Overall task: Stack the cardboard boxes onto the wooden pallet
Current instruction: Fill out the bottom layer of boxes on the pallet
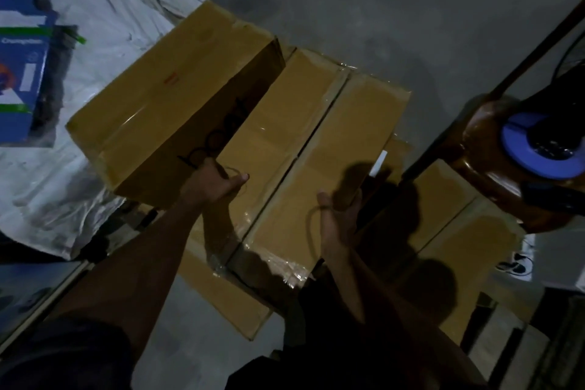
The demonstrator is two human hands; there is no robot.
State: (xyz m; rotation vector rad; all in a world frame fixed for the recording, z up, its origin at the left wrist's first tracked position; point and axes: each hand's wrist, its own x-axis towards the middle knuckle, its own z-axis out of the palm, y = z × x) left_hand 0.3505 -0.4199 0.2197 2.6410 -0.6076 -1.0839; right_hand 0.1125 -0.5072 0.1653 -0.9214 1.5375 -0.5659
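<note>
A taped cardboard box [304,142] with a seam along its top lies in the middle, on top of other cardboard boxes [228,304]. My left hand [218,184] holds its near left edge, with the thumb lying on the top. My right hand [340,212] grips its near right edge with fingers curled over it. A second, taller cardboard box [164,95] stands right against its left side, with black writing on its dark side face. More boxes [459,231] lie lower on the right. The wooden pallet is not visible.
A crumpled white sack [104,25] covers the left, with a blue printed carton [22,73] on it. A brown wooden piece of furniture [484,149] and a blue-rimmed fan [538,152] stand at the right. Grey concrete floor [395,9] lies beyond the boxes.
</note>
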